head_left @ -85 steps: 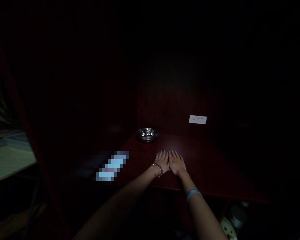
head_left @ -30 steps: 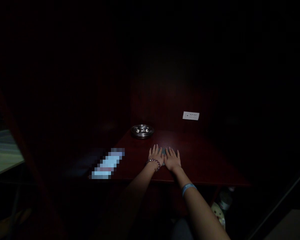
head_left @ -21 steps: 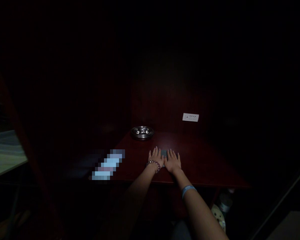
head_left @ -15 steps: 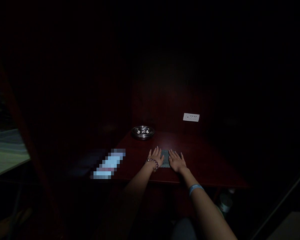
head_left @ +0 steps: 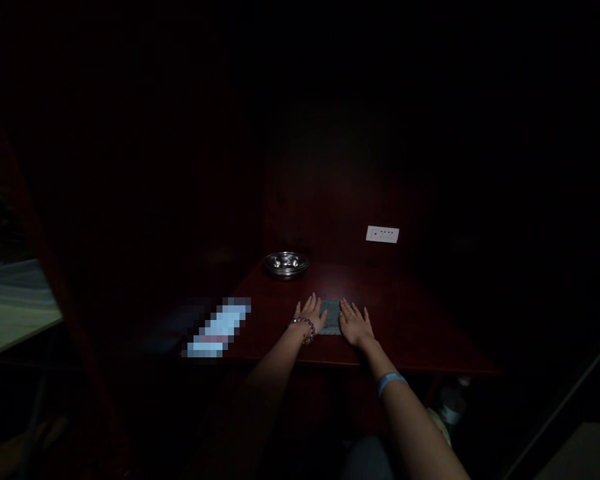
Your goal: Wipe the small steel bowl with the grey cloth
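A small grey-blue cloth (head_left: 332, 318) lies flat on the dark red table (head_left: 405, 347), near its front edge. My left hand (head_left: 311, 316), with a beaded bracelet at the wrist, rests palm down over the cloth's left side, fingers stretched out. Over the right side lies my right hand (head_left: 356, 323), also flat with fingers spread; a blue band circles that forearm. The middle strip of the cloth shows between the two hands, while its side edges are hidden beneath them.
A shiny metal bowl (head_left: 286, 265) stands at the table's back left. On the back wall is a white socket panel (head_left: 383, 234). A pixelated bright screen (head_left: 217, 330) is at the left edge. Below the table on the right stands a bottle (head_left: 451, 403). The surroundings are very dark.
My hands have shifted slightly apart, the left one a little left and the right one a little right, baring more of the cloth between them.
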A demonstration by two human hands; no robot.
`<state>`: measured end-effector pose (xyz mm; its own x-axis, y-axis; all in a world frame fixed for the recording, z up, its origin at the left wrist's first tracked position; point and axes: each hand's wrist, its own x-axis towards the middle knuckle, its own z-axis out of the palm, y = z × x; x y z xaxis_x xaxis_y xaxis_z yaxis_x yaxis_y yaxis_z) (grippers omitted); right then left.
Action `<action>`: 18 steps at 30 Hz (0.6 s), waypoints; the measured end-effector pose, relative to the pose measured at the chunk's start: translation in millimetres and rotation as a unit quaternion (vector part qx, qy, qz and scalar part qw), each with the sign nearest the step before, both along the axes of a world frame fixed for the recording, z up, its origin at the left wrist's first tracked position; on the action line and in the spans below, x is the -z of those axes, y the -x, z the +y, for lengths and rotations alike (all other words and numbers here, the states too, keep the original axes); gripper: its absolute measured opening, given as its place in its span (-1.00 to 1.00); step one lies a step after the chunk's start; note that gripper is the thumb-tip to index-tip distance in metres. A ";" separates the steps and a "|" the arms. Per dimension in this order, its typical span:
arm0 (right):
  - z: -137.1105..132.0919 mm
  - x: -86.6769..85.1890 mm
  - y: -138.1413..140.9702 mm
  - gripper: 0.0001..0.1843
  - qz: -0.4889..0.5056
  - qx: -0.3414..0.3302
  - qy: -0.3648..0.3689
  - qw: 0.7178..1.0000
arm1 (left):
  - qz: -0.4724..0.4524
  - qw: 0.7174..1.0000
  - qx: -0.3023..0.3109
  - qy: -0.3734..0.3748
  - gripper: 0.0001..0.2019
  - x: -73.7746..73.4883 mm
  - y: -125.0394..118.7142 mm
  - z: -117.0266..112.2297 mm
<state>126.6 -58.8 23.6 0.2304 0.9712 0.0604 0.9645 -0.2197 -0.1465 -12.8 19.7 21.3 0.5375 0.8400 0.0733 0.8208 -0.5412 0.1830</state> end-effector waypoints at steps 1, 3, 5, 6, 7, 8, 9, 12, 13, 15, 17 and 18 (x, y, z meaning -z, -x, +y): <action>-0.5 0.4 0.4 -0.41 0.000 0.002 -0.003 1.000 | -0.001 1.000 -0.001 -0.002 -0.37 0.5 0.0 -0.3; -1.4 1.2 1.3 -0.41 -0.003 0.007 -0.008 1.000 | -0.001 1.000 -0.004 -0.010 -0.38 1.4 -0.5 -1.2; -2.0 2.1 1.9 -0.41 -0.006 0.010 -0.015 1.000 | 0.002 1.000 -0.006 -0.017 -0.37 2.2 -1.0 -2.2; -2.2 2.6 2.0 -0.42 -0.007 0.011 -0.019 1.000 | 0.004 1.000 -0.008 -0.019 -0.37 2.6 -1.2 -2.5; -2.3 3.1 1.9 -0.42 -0.007 0.011 -0.023 1.000 | 0.004 1.000 -0.009 -0.020 -0.37 3.0 -1.3 -2.7; -2.5 3.7 1.7 -0.42 -0.006 0.010 -0.025 1.000 | 0.003 1.000 -0.009 -0.021 -0.37 3.3 -1.3 -2.8; -2.6 4.2 1.3 -0.42 -0.004 0.009 -0.027 1.000 | 0.002 1.000 -0.009 -0.021 -0.37 3.6 -1.3 -2.8; -3.3 5.3 -0.1 -0.42 0.005 0.007 -0.036 0.999 | -0.002 1.000 -0.010 -0.020 -0.38 4.4 -1.0 -2.5; -3.7 5.5 -0.6 -0.42 0.008 0.006 -0.042 0.999 | -0.003 1.000 -0.010 -0.020 -0.39 4.6 -0.9 -2.5; -4.4 5.8 -1.4 -0.42 0.013 0.004 -0.051 0.999 | -0.005 1.000 -0.010 -0.022 -0.38 5.1 -0.7 -2.6; -4.9 6.0 -2.0 -0.42 0.016 0.005 -0.052 0.999 | -0.008 1.000 -0.010 -0.025 -0.37 5.6 -0.6 -3.1; -5.0 6.1 -2.2 -0.42 0.018 0.006 -0.051 0.999 | -0.009 1.000 -0.011 -0.027 -0.36 5.8 -0.6 -3.3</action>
